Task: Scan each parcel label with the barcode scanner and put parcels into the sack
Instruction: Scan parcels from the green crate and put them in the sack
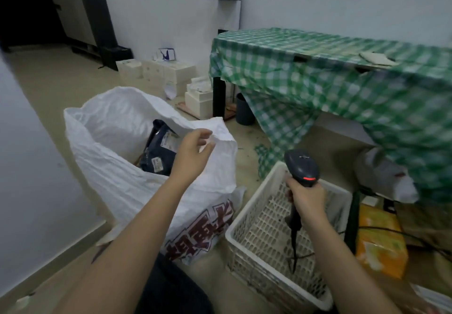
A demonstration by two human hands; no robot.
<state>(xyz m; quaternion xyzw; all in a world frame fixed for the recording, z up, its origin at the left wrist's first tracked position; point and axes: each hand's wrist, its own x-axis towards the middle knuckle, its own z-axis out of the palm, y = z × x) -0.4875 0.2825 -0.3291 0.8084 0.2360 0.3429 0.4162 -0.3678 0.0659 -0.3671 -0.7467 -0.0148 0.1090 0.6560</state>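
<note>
Sack: we see one white woven sack (127,167) standing open on the floor, red print on its lower front.
Parcels: we count two dark parcels (160,152) inside the sack, each with a pale label; whether more lie beneath them we cannot tell.
Left hand: our left hand (193,153) hovers over the sack's mouth, fingers loosely curled and holding nothing, just beside the sack's near rim.
Right hand: our right hand (307,197) grips the handle of one black barcode scanner (302,164), right of the sack, a red light showing on its head.
Crate: one white perforated crate (264,238) sits just right of the sack, below the scanner; its cable hangs into it.
Desk: one desk (318,64) under a green checked cloth stands beyond the sack, to its right.
Boxes: several white boxes (171,71) are stacked by the wall behind the sack.
</note>
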